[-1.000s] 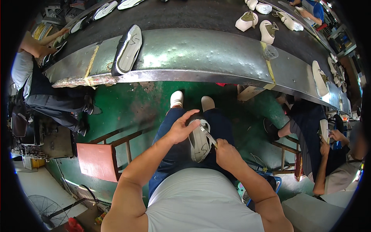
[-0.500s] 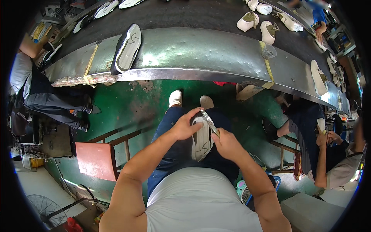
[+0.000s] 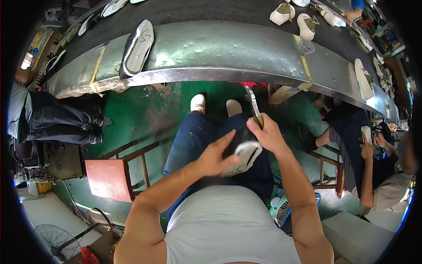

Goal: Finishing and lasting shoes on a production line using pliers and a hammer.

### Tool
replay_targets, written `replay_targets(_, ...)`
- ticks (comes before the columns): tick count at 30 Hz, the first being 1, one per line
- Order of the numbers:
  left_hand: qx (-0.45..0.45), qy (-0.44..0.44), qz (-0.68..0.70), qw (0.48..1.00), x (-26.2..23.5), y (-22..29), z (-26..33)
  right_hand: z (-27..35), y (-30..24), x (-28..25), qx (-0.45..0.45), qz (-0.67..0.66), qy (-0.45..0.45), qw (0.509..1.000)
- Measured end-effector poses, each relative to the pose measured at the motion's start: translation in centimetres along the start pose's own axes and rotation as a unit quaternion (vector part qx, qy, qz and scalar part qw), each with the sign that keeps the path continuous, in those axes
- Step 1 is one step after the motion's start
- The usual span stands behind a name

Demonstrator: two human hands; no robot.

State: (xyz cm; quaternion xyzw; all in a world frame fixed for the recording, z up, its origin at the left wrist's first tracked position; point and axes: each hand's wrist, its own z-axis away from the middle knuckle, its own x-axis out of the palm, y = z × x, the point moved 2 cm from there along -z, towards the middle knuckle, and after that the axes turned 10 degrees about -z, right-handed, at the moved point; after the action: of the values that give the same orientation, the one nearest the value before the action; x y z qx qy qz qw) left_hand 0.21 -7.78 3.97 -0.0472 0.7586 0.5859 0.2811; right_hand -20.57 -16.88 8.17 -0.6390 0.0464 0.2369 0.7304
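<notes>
- The shoe [image 3: 244, 155] lies on the person's lap, on the dark blue trousers [image 3: 198, 138], white sole side up.
- The left hand [image 3: 215, 156] holds the shoe from the left, fingers stretched out flat along it.
- The right hand [image 3: 266, 134] is closed around a thin tool [image 3: 252, 103] with a metal blade. The blade points up and away from the shoe.
- Just past the knees, the person's two white shoes [image 3: 215, 104] stand on the green floor [image 3: 145, 112]. There is bare floor to their left.
- A red stool [image 3: 110, 178] stands near the left leg, with a small gap between them.
- A second person [image 3: 365, 149] sits close on the right, hands on another shoe.
- Farther off, the long metal edge of the belt table [image 3: 228, 48] runs across, right above the feet.
- A dark shoe sole [image 3: 137, 47] lies on that edge to the left. White shoes [image 3: 294, 17] stand farther back on the right.
</notes>
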Motion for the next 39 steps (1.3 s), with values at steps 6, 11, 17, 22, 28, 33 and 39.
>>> replay_targets(6,0.065,0.022,-0.213,0.975,-0.5,1.8,2.7,1.5,1.4,-1.7,0.076,-0.211,-0.216,0.950)
replay_targets(11,0.183,-0.100,-0.237,0.949,-2.4,1.8,-0.6,2.6,2.8,-1.5,0.087,-0.311,-0.266,0.908)
replay_targets(17,-0.170,-0.291,0.183,0.923,-6.7,-4.4,-3.7,2.8,1.4,-1.3,0.071,-0.308,-0.282,0.906)
replay_targets(22,-0.399,-0.033,0.268,0.876,-7.4,-8.4,-0.4,2.6,2.5,-0.9,0.142,-0.310,-0.157,0.927)
replay_targets(28,-0.316,-0.042,0.017,0.948,1.5,-0.6,1.3,-1.1,3.7,3.5,0.212,-0.252,-0.009,0.944)
replay_targets(33,-0.390,0.067,0.179,0.901,4.1,-7.2,3.1,3.1,6.1,7.8,0.167,-0.111,-0.010,0.980)
replay_targets(39,-0.377,-0.054,0.202,0.902,1.7,-6.5,3.4,6.6,8.8,6.7,0.153,-0.261,-0.052,0.952)
